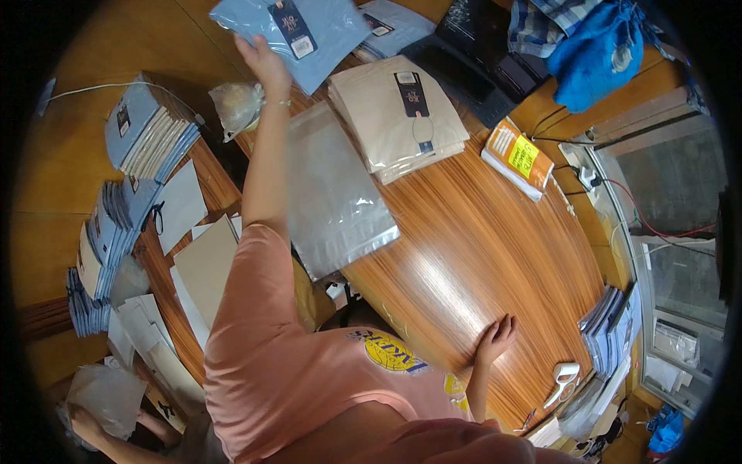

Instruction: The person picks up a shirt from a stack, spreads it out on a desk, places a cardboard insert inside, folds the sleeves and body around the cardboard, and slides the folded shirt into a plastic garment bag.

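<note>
At the far left of the table, my left hand (267, 68) is closed on the near edge of a light blue folded shirt in clear plastic (325, 58), with a dark tag on its front. A pile of cream packed shirts (379, 131) with a dark hang tag lies to the right of it. Clear plastic bags (328, 201) lie flat below my left forearm. My right hand (496, 339) rests on the wooden table (464, 232), fingers loosely apart, holding nothing. White-handled scissors (564, 377) lie nearest to it.
A dark laptop (471, 66) stands behind the shirts, beside a blue cloth bag (603, 62). An orange-and-white packet (516, 160) lies at the right. Packed shirts (607, 329) stand at the right edge; more piles (151, 127) stand left. Another person's hand (83, 425) holds a clear bag.
</note>
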{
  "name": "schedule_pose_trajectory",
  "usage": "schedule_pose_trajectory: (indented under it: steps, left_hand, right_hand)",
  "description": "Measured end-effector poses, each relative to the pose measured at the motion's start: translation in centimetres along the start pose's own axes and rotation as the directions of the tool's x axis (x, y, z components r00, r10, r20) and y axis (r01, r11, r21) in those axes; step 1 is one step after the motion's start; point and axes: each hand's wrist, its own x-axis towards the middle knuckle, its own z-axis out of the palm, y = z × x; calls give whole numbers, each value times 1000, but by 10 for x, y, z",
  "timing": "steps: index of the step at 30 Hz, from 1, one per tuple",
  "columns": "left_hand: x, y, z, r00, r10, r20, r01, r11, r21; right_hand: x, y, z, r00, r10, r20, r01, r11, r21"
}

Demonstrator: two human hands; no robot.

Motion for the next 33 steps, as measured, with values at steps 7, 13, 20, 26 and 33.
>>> schedule_pose_trajectory:
  steps: [7, 13, 20, 26, 33]
  left_hand:
    - [4, -185, -113, 843, -537, -35, 464, 692, 553]
    - [-88, -166, -44, 847, -446, 288, -175, 276, 945]
    - [-78, -137, -29, 703, -566, 430, 155, 712, 684]
    - [-108, -146, -24, 501, -810, 306, 610, 581, 539]
    - [-164, -81, -1, 680, -726, -96, 728, 685, -22]
  right_hand:
    - [10, 2, 12, 999, -54, 4, 54, 998, 35]
    - [1, -2, -4, 998, 24, 55, -20, 998, -67]
    - [-4, -4, -2, 998, 42, 45, -38, 996, -78]
    - [2, -7, -3, 1000, -3, 25, 5, 996, -84]
    - [1, -3, -8, 1000, 22, 10, -21, 998, -57]
